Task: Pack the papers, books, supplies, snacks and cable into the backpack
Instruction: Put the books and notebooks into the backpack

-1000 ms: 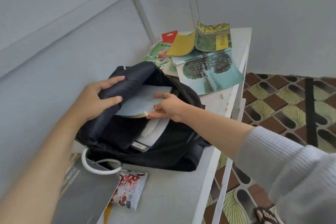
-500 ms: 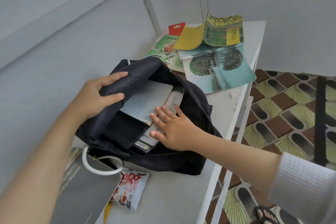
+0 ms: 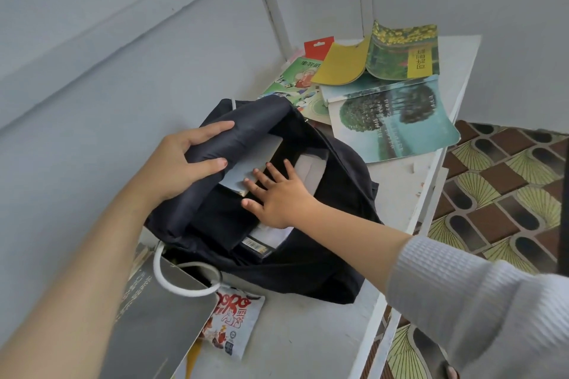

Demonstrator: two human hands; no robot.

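At the lower left a dark grey folder (image 3: 154, 326) is cut off by the picture's edge. It covers one side of a snack packet (image 3: 237, 323), so the print there is only partly readable. A white cable (image 3: 167, 281) makes a loop over the folder, and its ends go out of sight beside the backpack (image 3: 308, 274).

The black backpack lies open on the white table (image 3: 308, 348). The left hand (image 3: 181, 160) grips its upper flap, with the fingers curled over the cloth. The right hand (image 3: 277, 194) lies flat inside the opening, fingers spread, pressing on a pale grey book (image 3: 249, 168) that is half hidden under the flap. Also inside are white papers (image 3: 311, 169) and a barcoded item (image 3: 255, 248) that I cannot identify.

Behind the backpack a tree-cover book (image 3: 394, 123), an open yellow book (image 3: 341, 64), a green picture book (image 3: 295, 80) and a red card (image 3: 318, 48) overlap each other. A grey wall (image 3: 92, 71) stands on the left, and a patterned tiled floor (image 3: 508, 194) is on the right.
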